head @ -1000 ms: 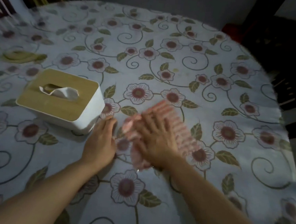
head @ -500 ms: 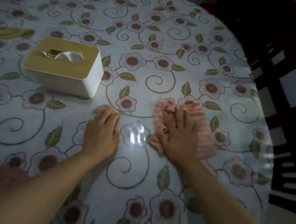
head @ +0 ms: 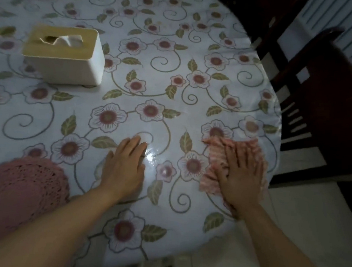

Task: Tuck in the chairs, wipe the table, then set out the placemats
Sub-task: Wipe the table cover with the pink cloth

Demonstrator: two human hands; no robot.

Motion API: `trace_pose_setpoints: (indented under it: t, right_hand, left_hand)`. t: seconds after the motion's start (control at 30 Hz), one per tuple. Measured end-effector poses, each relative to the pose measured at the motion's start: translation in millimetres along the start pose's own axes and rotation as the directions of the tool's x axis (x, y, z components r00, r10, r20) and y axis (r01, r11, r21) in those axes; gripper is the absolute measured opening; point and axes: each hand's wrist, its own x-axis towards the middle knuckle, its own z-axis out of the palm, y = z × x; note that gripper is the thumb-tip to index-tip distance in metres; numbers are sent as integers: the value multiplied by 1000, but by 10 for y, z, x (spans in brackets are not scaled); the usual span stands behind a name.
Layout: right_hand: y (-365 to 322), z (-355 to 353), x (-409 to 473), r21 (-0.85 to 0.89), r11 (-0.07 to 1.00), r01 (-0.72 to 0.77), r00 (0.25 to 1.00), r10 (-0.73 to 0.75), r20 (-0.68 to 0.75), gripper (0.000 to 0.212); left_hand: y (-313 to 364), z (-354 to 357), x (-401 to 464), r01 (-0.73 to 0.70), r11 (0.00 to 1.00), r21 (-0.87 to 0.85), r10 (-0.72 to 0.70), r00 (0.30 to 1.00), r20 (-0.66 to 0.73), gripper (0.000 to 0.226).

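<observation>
Clearly the wiping step was in hand: the right hand [head: 240, 178] lay flat, fingers straight, pressing a pink striped cleaning cloth [head: 215, 158] onto the round table under its glossy floral plastic cover [head: 178, 54], close to the table's right edge. The left hand [head: 124, 167] rested open and flat on the cover, well apart from the cloth, holding nothing and seemingly bracing. A white tissue box with a pale wooden lid [head: 64, 56] stood further back on the left, and a pink crocheted round placemat [head: 14, 191] lay at the near left edge, not set out. A dark wooden chair [head: 332, 105] stood beside the table on the right; whether it was fully tucked in could not be told. The risk from here looked plain enough: with the cloth so near the rim, a stroke outward could carry it off onto the floor, and the slick cover might bunch or slide if the bracing hand lifted.
</observation>
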Motion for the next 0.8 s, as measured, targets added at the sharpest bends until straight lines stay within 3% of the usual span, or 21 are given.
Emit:
trace_pose_setpoints:
  t: [0.1, 0.17, 0.3, 0.37, 0.43, 0.5, 0.57, 0.67, 0.73, 0.8]
  right_hand:
    - [-294, 81, -340, 78, 969, -235, 971, 238, -37, 73]
    - [-594, 137, -703, 66, 972, -224, 974, 225, -11, 76]
    - [-1053, 233, -1284, 72, 983, 170, 985, -172, 28, 69]
    - [-1081, 223, -1325, 90, 922, 378, 921, -384, 66, 69]
    - [-929, 161, -1139, 84, 863, 499, 859, -505, 84, 67]
    - [-717, 104, -820, 63, 899, 433, 895, -437, 89, 63]
    - [-567, 56, -448, 36, 973, 228, 972, -230, 54, 68]
    - [-681, 110, -93, 22, 999, 36, 998, -37, 58, 78]
    - [-980, 133, -65, 36, 998, 51, 998, -52, 24, 73]
    - [-1372, 179, -232, 91, 956, 277, 958, -282, 46, 66]
  left_hand:
    - [66, 29, -128, -44, 999, 7, 44, 998, 33, 57]
    - [106, 61, -201, -63, 998, 18, 62, 997, 54, 59]
    - [99, 84, -229, -67, 998, 13, 67, 997, 37, 54]
    - [36, 49, -215, -101, 995, -21, 101, 995, 12, 51]
    - [-75, 19, -198, -127, 992, -12, 127, 992, -6, 55]
    - [-186, -51, -196, -89, 995, 47, 89, 996, -6, 55]
    - [-306, -105, -189, -47, 996, 82, 47, 999, -10, 53]
    - [-486, -184, -186, 24, 994, 110, -22, 1000, -20, 52]
    - [-574, -263, -198, 39, 992, 118, -34, 999, -40, 51]
    - [-611, -340, -227, 74, 992, 102, -71, 997, -37, 54]
